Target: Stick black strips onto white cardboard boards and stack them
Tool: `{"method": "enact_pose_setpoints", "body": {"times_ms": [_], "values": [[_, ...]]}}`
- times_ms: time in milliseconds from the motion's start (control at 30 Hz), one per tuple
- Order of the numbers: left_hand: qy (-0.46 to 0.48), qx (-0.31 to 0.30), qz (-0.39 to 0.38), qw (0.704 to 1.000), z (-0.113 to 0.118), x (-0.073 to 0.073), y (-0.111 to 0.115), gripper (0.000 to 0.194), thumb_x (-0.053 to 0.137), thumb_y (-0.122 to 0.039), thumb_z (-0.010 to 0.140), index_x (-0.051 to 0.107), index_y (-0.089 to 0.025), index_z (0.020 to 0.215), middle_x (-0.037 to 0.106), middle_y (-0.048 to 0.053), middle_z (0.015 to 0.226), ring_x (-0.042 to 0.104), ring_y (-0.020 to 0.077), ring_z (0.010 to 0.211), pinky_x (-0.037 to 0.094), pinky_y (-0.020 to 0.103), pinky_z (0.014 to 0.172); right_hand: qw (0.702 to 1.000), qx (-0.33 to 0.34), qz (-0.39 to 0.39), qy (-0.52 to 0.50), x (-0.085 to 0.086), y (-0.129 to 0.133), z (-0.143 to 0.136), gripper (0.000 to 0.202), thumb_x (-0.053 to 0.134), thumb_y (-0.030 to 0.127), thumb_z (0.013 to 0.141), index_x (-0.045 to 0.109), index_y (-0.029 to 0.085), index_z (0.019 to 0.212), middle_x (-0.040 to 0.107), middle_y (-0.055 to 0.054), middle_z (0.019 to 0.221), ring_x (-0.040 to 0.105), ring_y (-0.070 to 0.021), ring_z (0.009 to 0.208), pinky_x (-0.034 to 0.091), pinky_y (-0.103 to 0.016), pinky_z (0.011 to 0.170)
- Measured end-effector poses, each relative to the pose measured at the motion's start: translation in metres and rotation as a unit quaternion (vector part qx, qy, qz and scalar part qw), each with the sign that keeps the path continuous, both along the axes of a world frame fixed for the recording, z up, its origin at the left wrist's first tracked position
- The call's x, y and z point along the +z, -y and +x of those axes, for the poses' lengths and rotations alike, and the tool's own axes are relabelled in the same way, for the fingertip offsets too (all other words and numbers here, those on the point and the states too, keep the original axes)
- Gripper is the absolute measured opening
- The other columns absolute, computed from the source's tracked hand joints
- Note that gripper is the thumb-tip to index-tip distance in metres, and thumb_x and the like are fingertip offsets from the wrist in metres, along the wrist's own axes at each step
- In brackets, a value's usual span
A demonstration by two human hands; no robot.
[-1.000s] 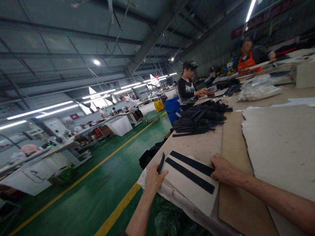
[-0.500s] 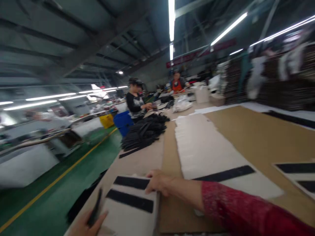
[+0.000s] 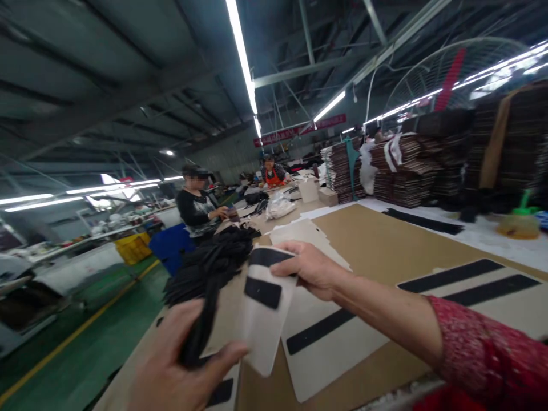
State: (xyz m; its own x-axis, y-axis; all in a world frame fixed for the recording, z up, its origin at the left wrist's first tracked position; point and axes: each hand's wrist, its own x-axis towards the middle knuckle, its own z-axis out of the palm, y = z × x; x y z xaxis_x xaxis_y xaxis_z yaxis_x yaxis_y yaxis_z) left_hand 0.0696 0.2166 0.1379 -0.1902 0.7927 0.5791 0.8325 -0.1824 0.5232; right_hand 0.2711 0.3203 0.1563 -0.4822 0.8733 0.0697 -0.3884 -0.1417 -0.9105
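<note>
My right hand [image 3: 310,268] pinches the top edge of a pale panel [image 3: 263,331] that carries two black strips. The panel is raised and bent above the table. At the lower left, my left hand [image 3: 180,359] is wrapped round some black strips [image 3: 204,325], blurred by motion; its thumb points toward the panel. Beneath my left hand lies part of another pale panel with black strips [image 3: 225,391]. A large pale sheet [image 3: 325,354] with one black strip rests on the brown board, under my right forearm.
A heap of black strips [image 3: 205,257] lies on the table's left side. Beyond it a person [image 3: 197,205] works beside a blue bin [image 3: 171,246]. Another striped panel [image 3: 496,302] lies at right. Dark stacks [image 3: 405,171] and a bottle [image 3: 520,222] stand at the back right.
My right hand has lifted the striped panel off the table and bent it. My left hand has come up and inward with the black strips. The camera view has turned to the right.
</note>
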Motion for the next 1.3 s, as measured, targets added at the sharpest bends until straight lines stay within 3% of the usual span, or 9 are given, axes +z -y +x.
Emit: {"method": "enact_pose_setpoints", "body": {"times_ms": [167,333,467,600,700,800,900,1033,1300], "values": [[-0.194,-0.119,0.005,0.974,0.087,0.046,-0.038,0.085,0.089,-0.067,0.052,0.062,-0.026,0.122,0.059,0.006,0.124,0.057,0.0294,0.112,0.050,0.039,0.098,0.984,-0.154,0.020,-0.089,0.013,-0.002,0.051,0.042,0.083,0.015,0.053,0.058,0.018,0.087,0.064,0.005,0.070,0.057,-0.0082,0.059,0.048,-0.019,0.055],[-0.310,-0.099,0.006,0.946,0.159,0.057,-0.076,0.040,0.067,-0.023,0.083,0.062,-0.022,0.123,0.064,0.008,0.120,0.058,0.0277,0.114,0.044,0.037,0.101,0.958,-0.246,0.033,-0.143,0.017,-0.007,0.103,0.038,0.087,0.016,0.059,0.057,0.019,0.082,0.064,0.005,0.067,0.056,-0.0075,0.058,0.051,-0.019,0.057],[-0.329,-0.125,0.013,0.936,0.192,0.071,-0.086,0.038,0.053,-0.013,0.085,0.065,-0.024,0.120,0.071,0.008,0.112,0.064,0.0274,0.107,0.047,0.037,0.095,0.939,-0.294,0.041,-0.174,0.028,-0.002,0.138,0.035,0.086,0.019,0.063,0.056,0.020,0.081,0.063,0.006,0.070,0.058,-0.0080,0.063,0.053,-0.019,0.063],[-0.230,-0.170,0.020,0.958,0.223,0.087,-0.102,0.030,0.056,-0.015,0.086,0.072,-0.023,0.110,0.074,0.011,0.100,0.068,0.0324,0.103,0.047,0.042,0.095,0.945,-0.263,0.094,-0.170,0.016,0.014,0.181,0.033,0.071,0.049,0.084,0.058,0.023,0.098,0.071,-0.005,0.107,0.067,-0.0190,0.102,0.059,-0.031,0.083],[0.016,-0.209,-0.014,0.978,0.237,0.093,-0.117,0.013,0.069,-0.019,0.081,0.076,-0.020,0.092,0.075,0.012,0.092,0.067,0.0362,0.107,0.045,0.046,0.101,0.896,-0.419,0.124,-0.079,-0.034,0.026,0.218,0.045,0.057,0.060,0.089,0.053,0.025,0.116,0.060,-0.011,0.136,0.056,-0.0261,0.129,0.054,-0.039,0.100],[0.165,-0.244,-0.058,0.954,0.247,0.086,-0.126,0.014,0.072,-0.020,0.078,0.075,-0.017,0.092,0.077,0.011,0.094,0.071,0.0320,0.099,0.052,0.042,0.095,0.795,-0.602,0.059,0.035,-0.097,0.035,0.247,0.060,0.058,0.061,0.087,0.044,0.024,0.132,0.052,-0.014,0.145,0.047,-0.0289,0.138,0.040,-0.045,0.117],[0.240,-0.281,-0.118,0.922,0.259,0.066,-0.128,0.020,0.069,-0.020,0.081,0.073,-0.014,0.100,0.078,0.010,0.095,0.074,0.0269,0.086,0.059,0.038,0.081,0.835,-0.549,-0.011,-0.019,-0.135,0.047,0.261,0.063,0.057,0.059,0.088,0.041,0.024,0.138,0.051,-0.013,0.148,0.046,-0.0293,0.140,0.042,-0.046,0.116],[0.367,-0.315,-0.199,0.852,0.277,0.034,-0.124,0.025,0.076,-0.019,0.073,0.074,-0.014,0.097,0.078,0.008,0.091,0.075,0.0253,0.084,0.061,0.036,0.081,0.886,-0.437,-0.080,-0.134,-0.140,0.059,0.280,0.058,0.068,0.046,0.083,0.053,0.022,0.133,0.069,-0.013,0.127,0.067,-0.0321,0.113,0.058,-0.046,0.095],[0.402,-0.321,-0.305,0.802,0.289,-0.013,-0.124,0.041,0.087,-0.027,0.062,0.073,-0.015,0.099,0.076,0.006,0.081,0.072,0.0214,0.073,0.060,0.033,0.072,0.892,-0.443,-0.056,-0.071,-0.145,0.053,0.351,0.042,0.074,0.031,0.078,0.066,0.021,0.118,0.077,-0.013,0.106,0.074,-0.0277,0.084,0.060,-0.038,0.080]]}}
